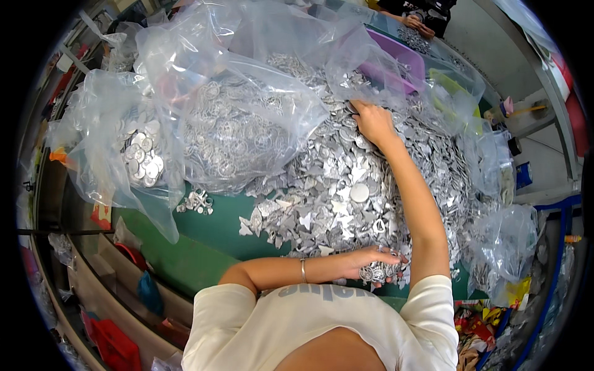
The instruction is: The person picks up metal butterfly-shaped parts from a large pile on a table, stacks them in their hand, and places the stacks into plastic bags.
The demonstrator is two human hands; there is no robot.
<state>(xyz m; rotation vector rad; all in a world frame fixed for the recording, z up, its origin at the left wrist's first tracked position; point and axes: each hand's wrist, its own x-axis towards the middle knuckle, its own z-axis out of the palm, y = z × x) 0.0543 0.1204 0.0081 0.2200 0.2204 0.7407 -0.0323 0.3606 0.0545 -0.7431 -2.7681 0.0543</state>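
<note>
From my remote seat, I have the left hand (357, 262) at the lower centre of the frame, cupped around a clump of silvery ring-like pieces (382, 272), some of which show past the fingers. The right hand (374, 123) sits above centre, its fingertips down among the small flat parts at the far side of the loose pile (346, 185). I cannot tell whether those fingertips are pinching a part or only touching.

The loose pile spreads over the middle and right of the green counter (216, 226), with a pale round disc (359, 193) lying on it. A big clear bag (247, 133) full of parts slumps against its left side, and a purple bin (405, 52) stands beyond, at the upper right.

My main worry is the left hand: it looks heavily loaded, so a slight loosening or tilt could spill rings back into the mixed parts, or over the near edge of the counter, close to the shirt (334, 328). The right arm reaches across the pile, so a low sweep back could drag pieces along and push some off. The plastic film hanging near the right hand could snag on the fingers; a tug there might shift the big bag and let more parts slide. The small cluster (197, 202) at left centre could be knocked by a wide elbow.
</note>
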